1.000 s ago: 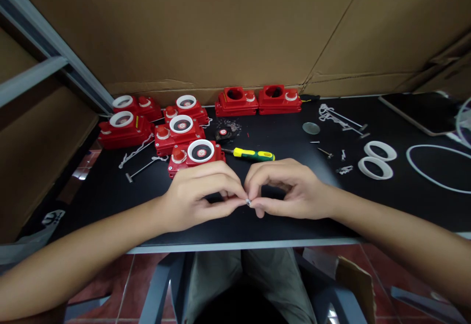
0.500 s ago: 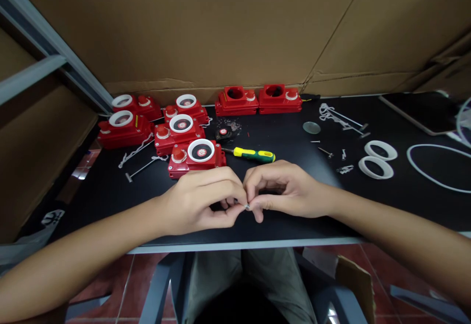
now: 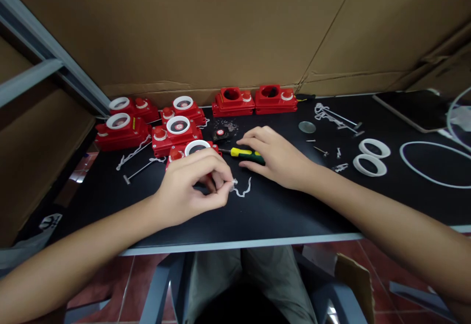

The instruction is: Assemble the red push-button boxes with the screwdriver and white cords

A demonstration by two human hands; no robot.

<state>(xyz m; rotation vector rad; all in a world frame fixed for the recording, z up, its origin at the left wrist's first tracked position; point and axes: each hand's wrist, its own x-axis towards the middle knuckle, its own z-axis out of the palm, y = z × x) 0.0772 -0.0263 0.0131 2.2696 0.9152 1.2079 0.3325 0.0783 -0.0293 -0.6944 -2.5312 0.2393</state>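
Observation:
My left hand (image 3: 193,181) is closed in a pinch at the end of a thin white cord (image 3: 243,189) that lies curled on the black table (image 3: 279,211). It hovers in front of the nearest red box (image 3: 175,154) with a white ring on top. My right hand (image 3: 274,157) rests on the yellow and green screwdriver (image 3: 243,153), fingers curling over its handle.
Several more red boxes (image 3: 147,122) crowd the back left, two more (image 3: 253,100) against the cardboard wall. Screws, pins and a glass disc (image 3: 306,127) lie right of centre. Two white rings (image 3: 370,157), a large white loop (image 3: 430,159) and a tablet (image 3: 415,110) sit at right.
My hands have parted. The right hand let go of the small piece and moved up to the screwdriver. The left hand shifted a little left, with the white cord now trailing on the table.

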